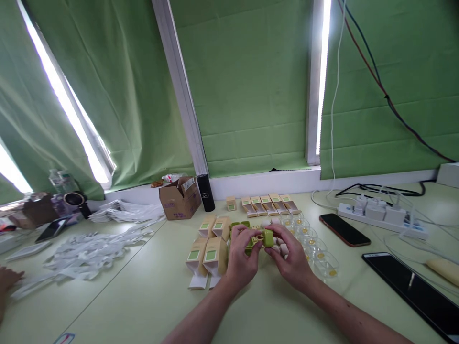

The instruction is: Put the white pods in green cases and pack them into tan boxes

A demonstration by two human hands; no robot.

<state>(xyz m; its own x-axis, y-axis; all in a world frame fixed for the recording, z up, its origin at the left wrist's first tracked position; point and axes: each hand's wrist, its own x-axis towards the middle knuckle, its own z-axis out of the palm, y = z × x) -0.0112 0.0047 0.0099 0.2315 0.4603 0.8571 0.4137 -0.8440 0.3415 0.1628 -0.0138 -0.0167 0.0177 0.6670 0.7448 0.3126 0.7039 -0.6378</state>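
Note:
In front of me a small, glossy green block-shaped piece (267, 238) is held up between my two hands. My left hand (243, 253) pinches at its left side with thumb and fingertips. From the right, the thumb and fingers of my right hand (292, 255) grip the piece. More green pieces (240, 224) lie on the table behind my left hand, partly hidden by it. Several small cardboard boxes (215, 251) with green labels stand just left of my left hand, the front ones with flaps open. Clear round plastic pieces (320, 254) with yellow centres lie in rows beside my right hand.
A row of small boxes (269, 204) lies farther back. A brown carton (180, 198) and a black bottle (205, 192) stand at the wall. White strips (96, 251) cover the left side. Phone (344, 229), tablet (412, 291) and power strip (382, 220) lie right. Another person's hand (9, 282) shows far left.

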